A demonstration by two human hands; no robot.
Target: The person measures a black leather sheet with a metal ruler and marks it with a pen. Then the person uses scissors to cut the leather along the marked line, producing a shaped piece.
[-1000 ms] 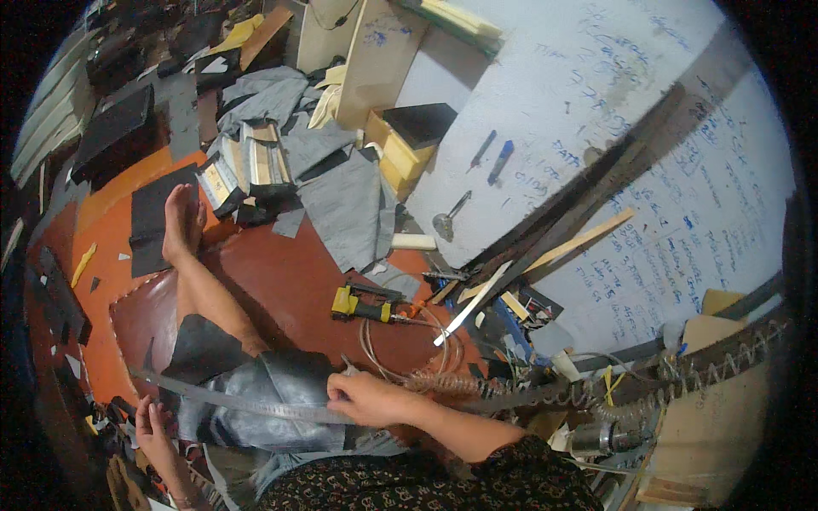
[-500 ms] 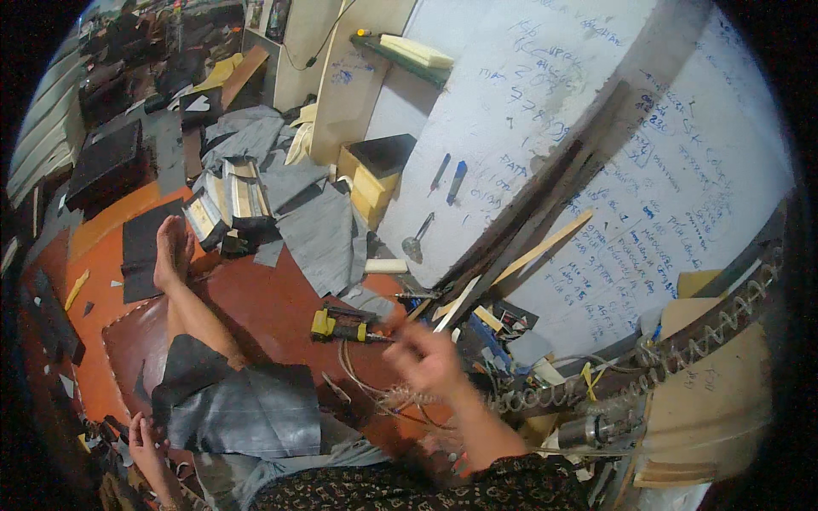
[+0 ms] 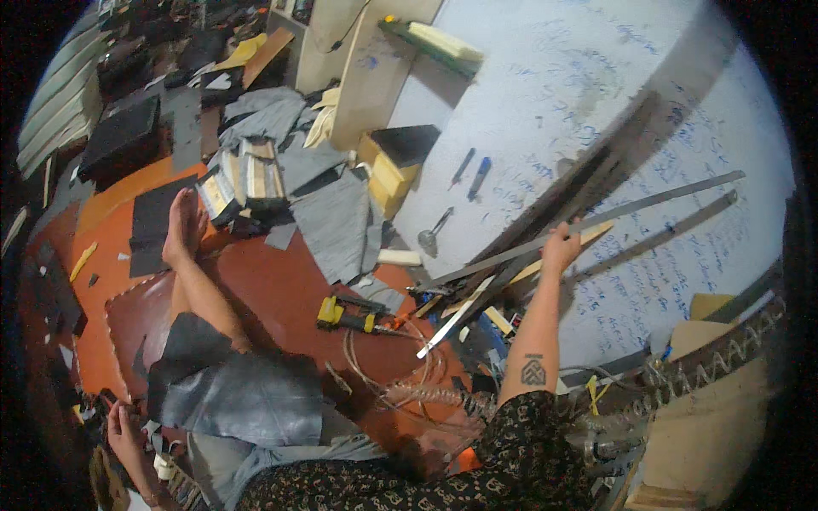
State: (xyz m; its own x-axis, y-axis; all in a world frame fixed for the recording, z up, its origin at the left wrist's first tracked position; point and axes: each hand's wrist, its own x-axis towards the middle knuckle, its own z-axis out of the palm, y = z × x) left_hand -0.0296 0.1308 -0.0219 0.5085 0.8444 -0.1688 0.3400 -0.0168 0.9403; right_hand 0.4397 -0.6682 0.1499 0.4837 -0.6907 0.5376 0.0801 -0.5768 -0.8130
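Observation:
My right hand (image 3: 561,249) is closed around a long, flat metal straightedge (image 3: 656,203), raised at a slant in front of the white wall. One end of it points down toward the clutter at the wall's foot, the other up to the right. At the lower left, my left hand (image 3: 126,432) has its fingers drawn together beside dark scraps; what is between them, if anything, is too small to tell. A black leather piece (image 3: 243,396) lies over my lap, apart from both hands.
A yellow and black hand tool (image 3: 347,316) and a looped hose (image 3: 396,366) lie on the red-brown sheet (image 3: 256,281). Grey material (image 3: 336,226) and bundled blocks (image 3: 247,179) are farther off. A coiled hose (image 3: 682,375) hangs at right. A wooden strip (image 3: 596,234) leans on the wall.
My right hand has reached up and right and now holds the straightedge. My left hand has shifted slightly left, its fingers closer together. The view has turned a little.

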